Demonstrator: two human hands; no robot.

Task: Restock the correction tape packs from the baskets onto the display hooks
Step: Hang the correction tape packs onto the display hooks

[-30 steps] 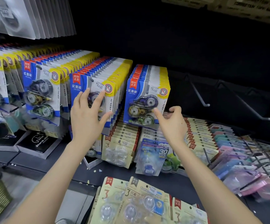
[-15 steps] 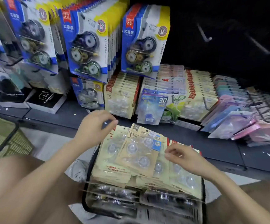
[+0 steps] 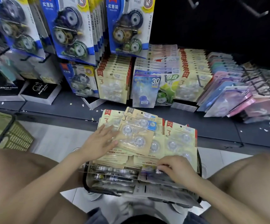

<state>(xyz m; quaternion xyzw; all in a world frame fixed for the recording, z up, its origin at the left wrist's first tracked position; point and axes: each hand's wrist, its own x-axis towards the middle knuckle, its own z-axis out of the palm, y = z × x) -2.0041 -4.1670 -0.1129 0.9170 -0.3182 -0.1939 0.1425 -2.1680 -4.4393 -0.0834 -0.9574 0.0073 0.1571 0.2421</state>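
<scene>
A black-rimmed basket (image 3: pixel 86 186) sits on the floor between my knees. Beige three-roll correction tape packs (image 3: pixel 137 135) lie fanned across its far half. Darker packs (image 3: pixel 114 175) with barcoded backs stand on edge in its near half. My left hand (image 3: pixel 98 143) rests flat on the top beige pack, fingers straight. My right hand (image 3: pixel 178 170) has its fingers curled over the top edge of the darker packs at the basket's near right. Blue-and-yellow correction tape packs (image 3: pixel 127 26) hang in full rows on the display hooks above.
Two bare metal hooks (image 3: pixel 257 12) stick out of the dark panel at upper right. More beige packs (image 3: pixel 114 84) and pastel packs (image 3: pixel 237 97) crowd the lower shelf. Black alarm clock boxes (image 3: pixel 40 91) stand at left. A green basket (image 3: pixel 9 135) sits on the floor at far left.
Both hands have come down from the hanging blue packs to the basket. My view has tilted down. The left hand now lies on the beige packs and the right has reached the darker packs.
</scene>
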